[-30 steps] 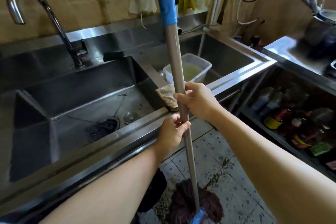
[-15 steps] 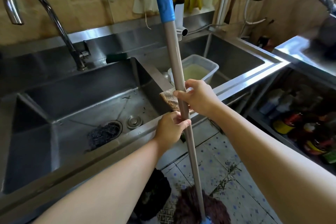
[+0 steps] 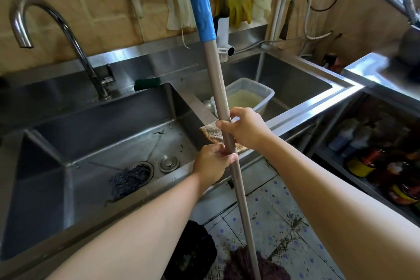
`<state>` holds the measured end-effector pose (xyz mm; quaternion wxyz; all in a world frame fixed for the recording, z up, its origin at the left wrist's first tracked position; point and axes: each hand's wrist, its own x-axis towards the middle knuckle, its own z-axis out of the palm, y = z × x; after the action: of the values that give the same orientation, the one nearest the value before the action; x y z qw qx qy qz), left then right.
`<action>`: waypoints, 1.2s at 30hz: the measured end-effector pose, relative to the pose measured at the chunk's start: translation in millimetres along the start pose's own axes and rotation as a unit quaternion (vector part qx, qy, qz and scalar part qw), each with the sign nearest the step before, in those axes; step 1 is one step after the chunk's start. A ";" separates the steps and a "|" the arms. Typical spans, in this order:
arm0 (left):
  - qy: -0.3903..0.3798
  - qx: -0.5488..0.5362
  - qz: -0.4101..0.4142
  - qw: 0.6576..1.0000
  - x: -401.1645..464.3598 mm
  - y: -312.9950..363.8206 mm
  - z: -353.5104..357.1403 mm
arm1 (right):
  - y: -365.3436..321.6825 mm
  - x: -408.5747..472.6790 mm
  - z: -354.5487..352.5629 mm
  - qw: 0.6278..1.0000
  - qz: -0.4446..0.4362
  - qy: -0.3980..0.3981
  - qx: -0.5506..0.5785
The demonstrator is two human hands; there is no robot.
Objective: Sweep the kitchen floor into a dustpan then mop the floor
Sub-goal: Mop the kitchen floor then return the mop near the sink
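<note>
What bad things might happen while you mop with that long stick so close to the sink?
1. Both hands, left hand and right hand, grip the mop handle low down, so its blue top may swing into the yellow gloves hanging behind.
2. The handle passes close to the plastic tub of cloudy liquid and might tip it.
3. The sponge on the sink edge could get knocked off.

Head-worn camera looks forward and down, close over sink (image 3: 95,143) and floor (image 3: 284,223).
</note>
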<state>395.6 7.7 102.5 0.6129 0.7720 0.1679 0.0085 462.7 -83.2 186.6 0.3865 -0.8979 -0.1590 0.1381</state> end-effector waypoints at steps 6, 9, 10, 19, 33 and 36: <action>0.003 -0.021 -0.004 1.000 4.3 -0.2 -1.0 | 1.8 5.7 3.1 1.000 -0.019 0.003 -0.014; -0.004 -0.029 -0.006 1.000 5.0 -1.6 -0.9 | 3.3 6.5 4.4 1.000 -0.021 0.002 -0.011; -0.005 -0.029 -0.006 1.000 5.4 -2.0 -1.2 | 3.9 6.7 4.9 1.000 -0.020 0.003 -0.009; -0.020 -0.052 -0.011 0.998 3.9 -1.8 -4.4 | 6.8 7.1 8.3 1.000 -0.011 -0.002 0.002; 0.005 -0.017 -0.030 0.999 -4.5 7.3 -13.7 | 3.2 -4.5 12.2 1.000 0.007 0.013 -0.017; 0.009 0.003 -0.024 1.000 -8.8 6.6 -16.5 | 1.6 -9.9 14.0 1.000 0.007 0.014 -0.025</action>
<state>385.3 19.6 114.5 0.6090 0.7695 0.1922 0.0002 448.8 -79.0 177.4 0.3649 -0.9104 -0.1505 0.1242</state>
